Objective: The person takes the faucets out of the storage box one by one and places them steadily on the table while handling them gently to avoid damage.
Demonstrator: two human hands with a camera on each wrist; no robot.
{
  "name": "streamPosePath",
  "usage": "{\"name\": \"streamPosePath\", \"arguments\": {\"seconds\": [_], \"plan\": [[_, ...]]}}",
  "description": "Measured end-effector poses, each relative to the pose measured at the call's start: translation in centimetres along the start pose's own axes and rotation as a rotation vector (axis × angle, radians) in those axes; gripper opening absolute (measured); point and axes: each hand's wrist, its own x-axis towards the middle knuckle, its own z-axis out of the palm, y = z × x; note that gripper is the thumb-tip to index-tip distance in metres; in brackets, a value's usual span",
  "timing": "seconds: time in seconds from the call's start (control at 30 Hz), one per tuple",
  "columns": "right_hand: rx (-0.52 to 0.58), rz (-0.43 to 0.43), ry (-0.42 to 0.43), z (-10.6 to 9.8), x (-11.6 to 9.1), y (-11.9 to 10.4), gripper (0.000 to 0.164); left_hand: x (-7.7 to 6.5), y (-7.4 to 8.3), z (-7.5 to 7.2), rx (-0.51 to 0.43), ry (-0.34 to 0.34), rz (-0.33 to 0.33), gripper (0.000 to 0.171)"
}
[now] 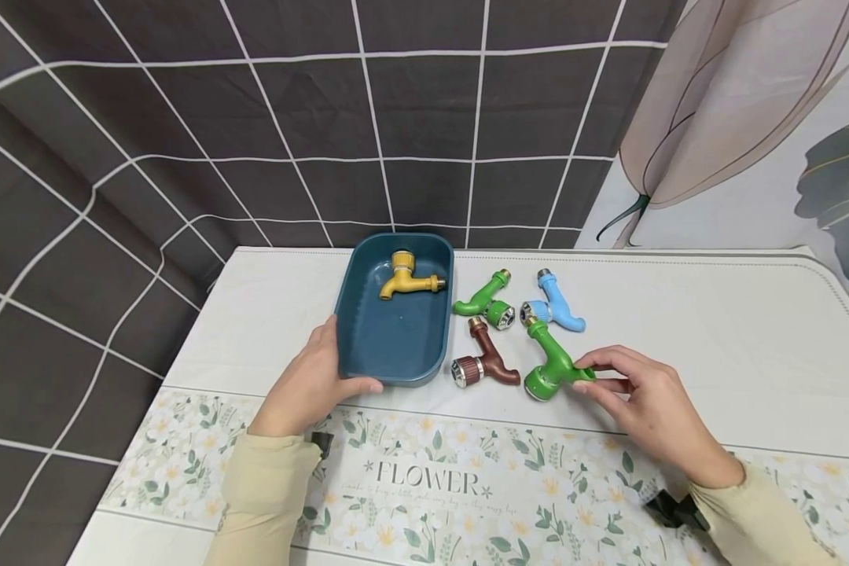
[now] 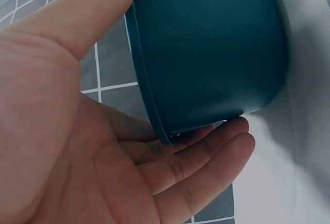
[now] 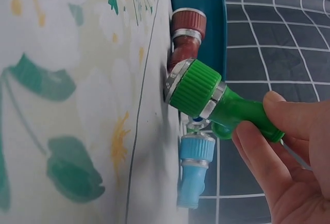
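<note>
My right hand (image 1: 651, 401) pinches a green faucet (image 1: 555, 358) by its spout between thumb and fingers. In the right wrist view, the green knob (image 3: 197, 90) of this faucet faces the camera, just off or touching the table; I cannot tell which. The left hand (image 1: 307, 385) holds the near left corner of a dark blue plastic basin (image 1: 396, 346), thumb at the front and fingers along the side. Inside the basin lies a yellow faucet (image 1: 403, 279). Beside it on the table are a second green faucet (image 1: 484, 301), a brown faucet (image 1: 490, 358) and a light blue faucet (image 1: 555, 303).
A white table (image 1: 714, 314) carries a floral strip (image 1: 431, 472) printed with "FLOWER" along its near side. Behind it hangs a dark cloth with a white grid (image 1: 424, 110). To the right is a curtain with large leaf prints (image 1: 736, 118).
</note>
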Motion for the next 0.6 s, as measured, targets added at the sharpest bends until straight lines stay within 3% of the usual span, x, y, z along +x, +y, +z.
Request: {"name": "streamPosePath", "arguments": {"seconds": [0.6], "plan": [[0.023,-0.006,-0.006,-0.27,-0.22,0.57,0.038,0.1,-0.11,0.02,0.001,-0.005,0.0,0.125]]}}
